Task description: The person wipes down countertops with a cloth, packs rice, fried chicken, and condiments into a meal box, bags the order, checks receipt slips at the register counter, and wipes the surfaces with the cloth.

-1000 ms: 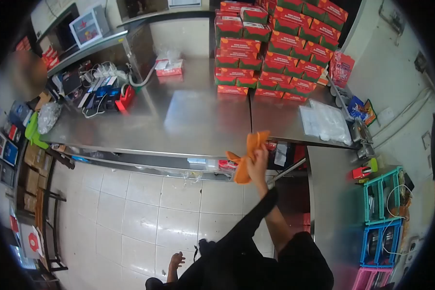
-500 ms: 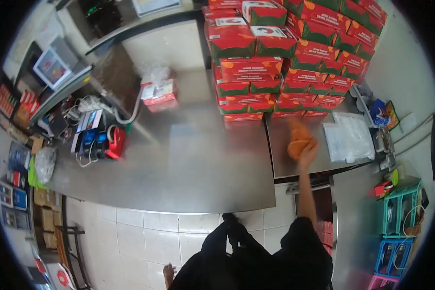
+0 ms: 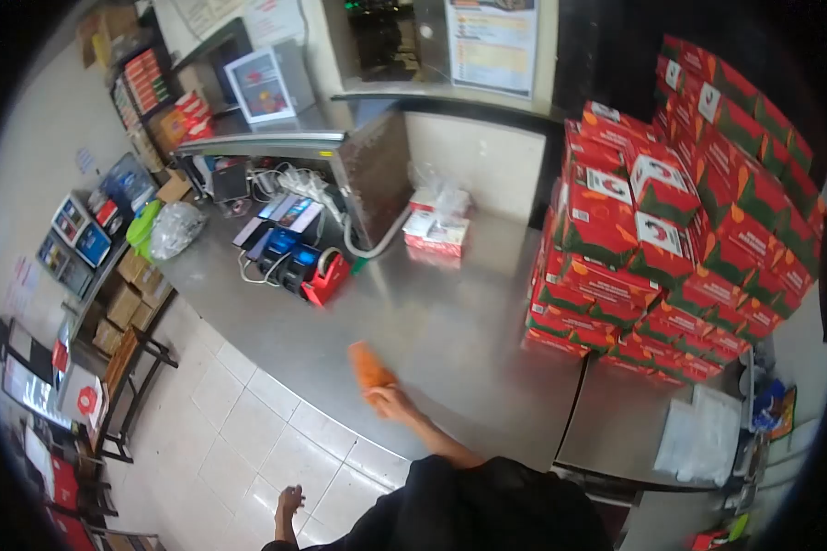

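An orange cloth lies against the steel counter, near its front edge. My right hand grips the cloth from above, fingers closed round its near end. Away from the counter, my left hand hangs over the tiled floor, holding nothing, with its fingers loosely apart. Beyond the cloth stand a red tape dispenser and several phones with cables.
Tall stacks of red and green boxes fill the counter's right part. A small red and white box with plastic on it sits at the back. Clear plastic bags lie far right. A wooden bench stands left.
My right hand has carried the cloth left, from the right-hand counter section to the main counter's front. The view has turned left. My left hand still hangs low.
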### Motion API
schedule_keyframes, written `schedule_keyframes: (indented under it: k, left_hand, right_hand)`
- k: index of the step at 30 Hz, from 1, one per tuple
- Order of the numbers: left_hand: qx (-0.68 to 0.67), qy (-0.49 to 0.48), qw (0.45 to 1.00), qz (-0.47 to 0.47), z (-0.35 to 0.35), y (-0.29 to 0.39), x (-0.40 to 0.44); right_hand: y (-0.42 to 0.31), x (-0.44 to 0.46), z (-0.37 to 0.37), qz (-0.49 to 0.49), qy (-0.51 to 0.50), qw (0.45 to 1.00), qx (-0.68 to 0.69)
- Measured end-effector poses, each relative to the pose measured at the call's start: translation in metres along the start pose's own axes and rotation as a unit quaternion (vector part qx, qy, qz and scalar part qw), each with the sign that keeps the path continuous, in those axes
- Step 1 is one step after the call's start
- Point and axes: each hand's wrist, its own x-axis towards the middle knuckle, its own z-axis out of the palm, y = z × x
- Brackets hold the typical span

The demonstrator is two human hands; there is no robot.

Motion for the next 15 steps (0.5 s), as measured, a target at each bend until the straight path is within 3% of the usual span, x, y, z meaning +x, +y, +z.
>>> schedule_keyframes:
  k: [1,4,6,7,8,9,10,12,13,15]
  left_hand:
    - [-0.050,-0.053,0.997,-0.001,-0.012,0.035,-0.028]
    - [-0.187,-0.340,0.920,0.048,-0.037,0.120,-0.100]
    - [-0.250,-0.528,0.798,0.148,-0.032,0.171,-0.140]
    - [-0.252,-0.556,0.777,0.156,-0.026,0.199,-0.159]
    - [-0.251,-0.571,0.765,0.160,-0.009,0.212,-0.159]
    - [-0.261,-0.566,0.767,0.151,0.003,0.234,-0.173]
    - [-0.291,-0.577,0.748,0.154,0.033,0.235,-0.157]
    - [-0.214,-0.517,0.795,0.232,0.024,0.269,-0.179]
    - [-0.174,-0.483,0.815,0.268,0.009,0.284,-0.192]
    - [-0.285,-0.491,0.802,0.184,-0.015,0.292,-0.187]
  right_hand:
    - [-0.011,0.007,0.021,-0.114,-0.036,0.965,-0.235]
    - [-0.011,0.036,0.019,0.022,0.070,0.983,-0.167]
    - [-0.076,0.010,-0.012,-0.025,0.209,0.964,-0.165]
    - [-0.119,-0.014,-0.026,-0.022,0.261,0.939,-0.222]
    - [-0.125,-0.038,-0.047,0.066,0.305,0.919,-0.243]
    - [-0.159,-0.066,-0.051,0.085,0.308,0.921,-0.223]
    - [-0.136,-0.097,-0.074,0.034,0.261,0.928,-0.263]
    - [-0.122,-0.150,-0.094,0.074,0.119,0.863,-0.485]
    - [-0.111,-0.164,-0.091,0.100,0.151,0.830,-0.527]
    - [-0.086,-0.174,-0.088,0.151,0.213,0.755,-0.602]
